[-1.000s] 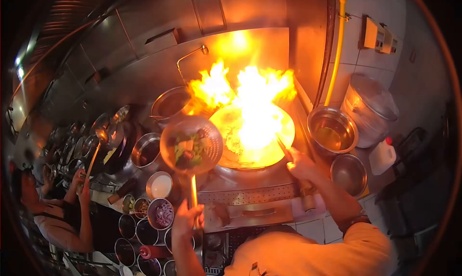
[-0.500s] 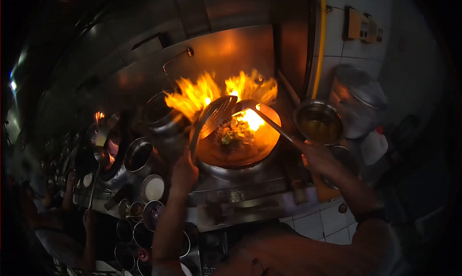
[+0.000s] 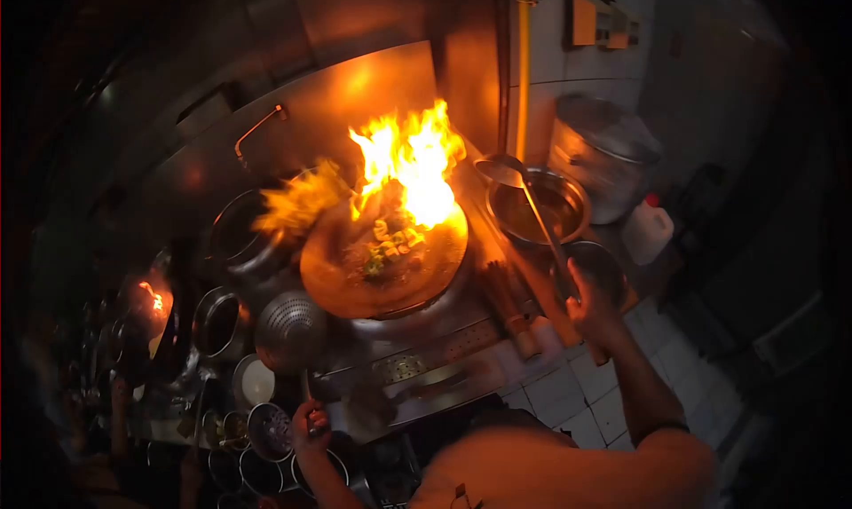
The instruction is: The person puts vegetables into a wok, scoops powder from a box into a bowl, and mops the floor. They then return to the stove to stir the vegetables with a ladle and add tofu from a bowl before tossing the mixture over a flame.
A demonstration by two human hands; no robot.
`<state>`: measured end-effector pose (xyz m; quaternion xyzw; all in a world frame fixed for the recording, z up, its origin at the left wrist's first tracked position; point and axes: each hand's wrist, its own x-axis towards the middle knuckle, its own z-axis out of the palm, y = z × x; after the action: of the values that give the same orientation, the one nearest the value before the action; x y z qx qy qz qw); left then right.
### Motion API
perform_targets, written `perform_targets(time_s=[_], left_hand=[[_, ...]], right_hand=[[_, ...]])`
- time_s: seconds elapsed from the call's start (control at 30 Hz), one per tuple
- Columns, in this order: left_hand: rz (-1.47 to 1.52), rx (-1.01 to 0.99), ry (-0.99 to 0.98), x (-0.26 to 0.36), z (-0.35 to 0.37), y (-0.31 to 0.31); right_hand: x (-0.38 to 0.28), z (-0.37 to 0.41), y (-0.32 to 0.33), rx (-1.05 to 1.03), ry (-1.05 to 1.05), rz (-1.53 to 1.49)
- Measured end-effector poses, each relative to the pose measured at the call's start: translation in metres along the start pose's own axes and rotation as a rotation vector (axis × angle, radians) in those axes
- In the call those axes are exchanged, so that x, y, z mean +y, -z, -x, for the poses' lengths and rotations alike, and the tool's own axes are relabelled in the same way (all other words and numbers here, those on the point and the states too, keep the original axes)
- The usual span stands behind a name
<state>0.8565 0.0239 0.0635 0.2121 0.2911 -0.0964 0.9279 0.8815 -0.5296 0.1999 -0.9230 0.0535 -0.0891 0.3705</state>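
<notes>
A wok (image 3: pixel 342 283) with chopped food (image 3: pixel 389 243) in it sits on the burner, and tall flames (image 3: pixel 413 167) rise over its back and left. My left hand (image 3: pixel 311 423) is closed round the handle of a perforated strainer (image 3: pixel 291 330), held to the left of the wok, near the front. My right hand (image 3: pixel 590 307) grips the handle of a metal ladle (image 3: pixel 502 169). The ladle's bowl is over the left rim of a metal pot (image 3: pixel 568 191) of liquid, right of the wok.
A large lidded pot (image 3: pixel 603 145) and a white jug (image 3: pixel 649 229) stand at the right. On the left are a bowl of white contents (image 3: pixel 255 381), a bowl of sliced onion (image 3: pixel 271 431) and several pots. Another person's forearm (image 3: pixel 119 420) is at far left, near a second flaming wok.
The strainer has moved from above the wok down to its left. The ladle has gone right from the wok to the liquid pot. The camera view has shifted, and the flames have changed shape.
</notes>
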Motion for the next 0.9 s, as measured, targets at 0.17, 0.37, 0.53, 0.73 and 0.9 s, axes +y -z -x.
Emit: perform_targets(time_s=[0.17, 0.37, 0.53, 0.73, 0.9], left_hand=[[-0.281, 0.328, -0.175, -0.001, -0.005, 0.002], [-2.014, 0.511, -0.660, 0.013, -0.024, 0.046], [-2.089, 0.528, -0.773, -0.018, -0.006, 0.011], [-1.590, 0.437, -0.564, -0.114, -0.001, -0.026], [-1.585, 0.416, -0.495, -0.110, -0.016, -0.007]], right_hand=[[0.016, -0.020, 0.066, -0.152, -0.244, 0.272], [0.026, -0.006, 0.053, -0.091, -0.121, 0.449], [-0.034, -0.029, 0.046, -0.309, -0.176, -0.382], [-0.043, -0.107, -0.072, -0.382, -0.061, -0.350], [-0.060, -0.110, -0.086, -0.668, -0.049, -0.365]])
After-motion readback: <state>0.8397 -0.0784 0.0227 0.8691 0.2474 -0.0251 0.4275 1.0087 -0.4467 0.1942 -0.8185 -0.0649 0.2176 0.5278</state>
